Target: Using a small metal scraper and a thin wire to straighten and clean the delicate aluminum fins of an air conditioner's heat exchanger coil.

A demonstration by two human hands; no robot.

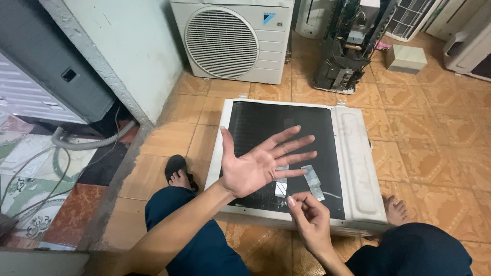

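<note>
My left hand (pixel 261 162) is held palm up with fingers spread, hovering over a white air-conditioner unit (pixel 353 168) lying flat on the tiled floor. Its black finned coil (pixel 266 120) faces up, with two silvery tape strips (pixel 312 180) stuck on it near the front. My right hand (pixel 309 214) sits just below the left, fingertips pinched together close to the left palm's edge; whether anything small is between them I cannot tell. My knees in dark blue trousers flank the unit, and a bare foot shows at each side.
An upright white outdoor unit with a round fan grille (pixel 232 38) stands at the back. A stripped, dark unit (pixel 345 51) and a small beige box (pixel 405 59) are to its right. A pale wall corner (pixel 123 61), grey hose (pixel 87 143) and cables lie left.
</note>
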